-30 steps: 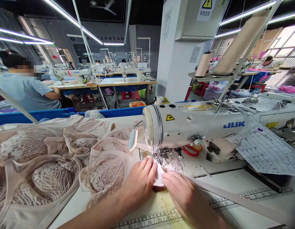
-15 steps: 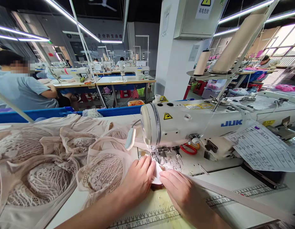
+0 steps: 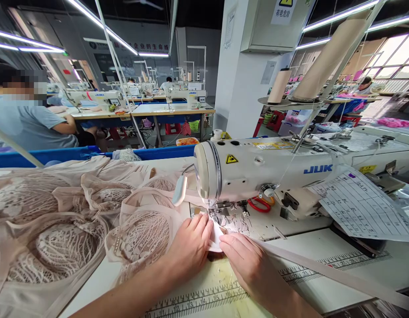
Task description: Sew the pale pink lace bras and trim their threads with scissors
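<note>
My left hand (image 3: 190, 246) lies on a beige lace bra cup (image 3: 143, 232), its fingers pressed flat against a small white fabric piece (image 3: 216, 236) in front of the presser foot (image 3: 217, 212) of a white sewing machine (image 3: 264, 170). My right hand (image 3: 247, 260) rests beside it, fingers together, pressing the same white piece and a beige strap (image 3: 323, 274) that runs off to the right along the table.
A heap of beige lace bras (image 3: 48, 221) fills the table's left side. A printed sheet (image 3: 360, 205) hangs off the machine. Red scissors (image 3: 259, 204) lie behind the needle. Thread cones (image 3: 279, 86) stand above. A seated person (image 3: 28, 119) works at far left.
Both hands stay pressed on the fabric at the needle. The view has drifted slightly, so everything sits a little lower left in the frame.
</note>
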### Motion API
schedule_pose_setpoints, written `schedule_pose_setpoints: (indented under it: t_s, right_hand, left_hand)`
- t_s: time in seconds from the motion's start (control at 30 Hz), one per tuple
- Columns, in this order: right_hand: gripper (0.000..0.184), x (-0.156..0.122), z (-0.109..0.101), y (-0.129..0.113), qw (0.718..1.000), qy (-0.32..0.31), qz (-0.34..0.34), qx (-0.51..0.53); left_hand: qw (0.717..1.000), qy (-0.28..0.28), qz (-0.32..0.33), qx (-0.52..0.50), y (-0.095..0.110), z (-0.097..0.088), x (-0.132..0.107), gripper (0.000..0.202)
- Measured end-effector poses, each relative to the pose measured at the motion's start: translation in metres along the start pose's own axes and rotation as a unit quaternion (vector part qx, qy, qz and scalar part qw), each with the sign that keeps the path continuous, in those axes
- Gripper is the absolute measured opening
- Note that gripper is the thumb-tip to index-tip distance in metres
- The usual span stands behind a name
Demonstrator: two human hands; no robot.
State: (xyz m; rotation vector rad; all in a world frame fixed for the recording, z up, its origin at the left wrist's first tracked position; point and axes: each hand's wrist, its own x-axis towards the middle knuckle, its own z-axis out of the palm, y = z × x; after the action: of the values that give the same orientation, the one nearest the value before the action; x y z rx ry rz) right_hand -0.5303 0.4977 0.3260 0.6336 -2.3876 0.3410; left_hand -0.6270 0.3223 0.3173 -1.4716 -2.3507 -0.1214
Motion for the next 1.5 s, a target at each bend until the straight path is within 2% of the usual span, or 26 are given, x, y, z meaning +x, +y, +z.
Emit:
schedule_pose_setpoints:
  t_s: [0.2, 0.4, 0.47, 0.57, 0.67, 0.77, 1.0, 1.3, 1.5]
  right_hand:
    - [0.037, 0.002, 0.001, -0.001, 1.000, -0.005, 0.000, -0.009]
    - [0.035, 0.007, 0.008, -0.002, 0.994, -0.011, -0.011, -0.112]
    - [0.036, 0.010, 0.009, -0.003, 0.989, -0.001, -0.020, -0.149]
    - [0.034, 0.016, 0.012, -0.005, 0.984, 0.018, -0.033, -0.175]
    - [0.033, 0.018, 0.014, -0.006, 0.984, 0.032, -0.027, -0.176]
    - [0.033, 0.018, 0.015, -0.006, 0.983, 0.038, -0.031, -0.179]
    - [0.030, 0.015, 0.014, -0.003, 0.987, 0.014, -0.032, -0.154]
    - [0.030, 0.015, 0.011, -0.003, 0.994, -0.013, -0.009, -0.106]
    - [0.034, 0.014, 0.011, -0.002, 0.996, -0.012, -0.020, -0.091]
  left_hand:
    - [1.000, -0.004, -0.008, 0.003, -0.001, 0.000, 0.000, 0.047]
    - [0.999, 0.021, 0.000, -0.026, -0.012, -0.003, 0.003, 0.047]
    - [0.998, 0.028, 0.020, -0.045, -0.014, -0.010, 0.003, 0.040]
    - [0.993, 0.051, 0.084, -0.069, -0.014, -0.017, 0.004, 0.017]
    - [0.985, 0.083, 0.137, -0.057, -0.017, -0.015, 0.003, 0.022]
    - [0.981, 0.100, 0.157, -0.047, -0.024, -0.009, 0.002, 0.021]
    - [0.981, 0.115, 0.152, -0.035, -0.037, -0.006, 0.005, 0.018]
    - [0.985, 0.087, 0.148, -0.019, -0.044, -0.004, 0.010, 0.022]
    - [0.986, 0.081, 0.144, -0.009, -0.046, -0.002, 0.012, 0.024]
